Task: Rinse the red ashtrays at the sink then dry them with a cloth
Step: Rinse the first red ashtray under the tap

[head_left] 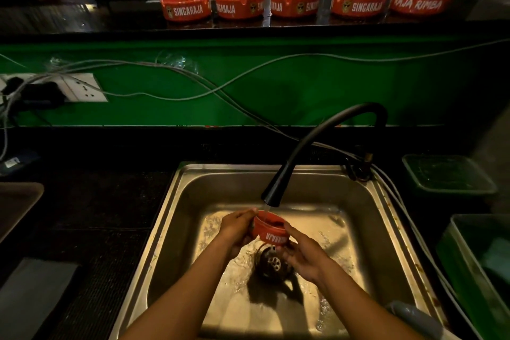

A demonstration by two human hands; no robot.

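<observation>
Dim bar back here, green wall [303, 85] with cables draped across it, and five more red ashtrays [295, 3] are sitting in a row on the raised ledge [110, 23] behind the sink. I'm watching from the head view, and the rinse step is clearly the one going on: the black faucet [317, 146] is running and one ashtray [269, 228] is being held right under the spout, over the steel sink [171, 215], just above the drain [271, 262]. The left hand [236, 229] is gripping the ashtray's left rim with curled fingers, and the right hand [302, 255] is cupping it from below on the right, fingers wrapped around the side wall, so both are clamped on it. It's tilting a bit toward me, logo upside down. I'm guessing we're early in the job, since I can't tell whether the five up top are washed yet. Next I'd be turning it so water is reaching the inside, shaking it off, then finding a cloth; I can't make one out for sure, maybe in the green bin [469, 270] on the right.
</observation>
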